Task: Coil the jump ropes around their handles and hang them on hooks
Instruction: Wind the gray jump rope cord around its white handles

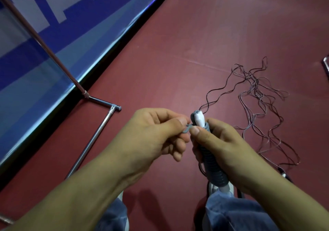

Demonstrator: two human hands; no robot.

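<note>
I am gripping the coiled jump rope (211, 168) in my right hand (219, 147), fingers curled round its ribbed grey turns and thumb pressing near the white handle tip (199, 120) that is poking out on top. My left hand (151, 133) is pinching the grey loop (187, 126) between thumb and forefinger, just beside the handle. As I judge it, the trick is drawing that loop snug and tucking it under a turn while my thumb is pinning the coil, so nothing springs loose. The cord is looking smooth and rubbery, the coil tight and even. Thin, wiry ropes (263, 95) are lying tangled on the matte red floor (178, 44), well apart to my right.
</note>
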